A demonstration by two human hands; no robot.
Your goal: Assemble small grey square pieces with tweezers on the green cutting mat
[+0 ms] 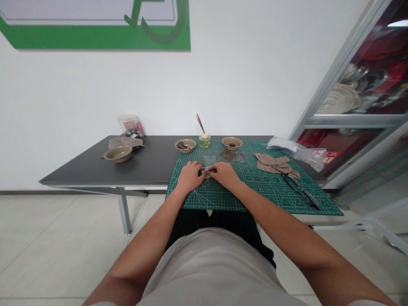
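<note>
Both hands meet over the green cutting mat (264, 191), near its front edge. My left hand (191, 175) is closed, its fingertips on a small greyish, thin piece (208, 170). My right hand (225, 173) pinches the same piece from the other side. The fingers cover much of it, so its material cannot be made out. Just beyond the fingertips lies a flat, translucent grey square (209, 160). A brown flat piece (227, 155) and another greyish flat piece (240, 157) rest farther back to the right.
Behind the hands are a bowl of dark bits (185, 145), a glass jar (204, 140) with thin sticks and a second bowl (232, 143). A crumpled beige cloth (274, 163) and a black long-handled tool (301, 191) lie right. Another bowl (118, 154) stands left.
</note>
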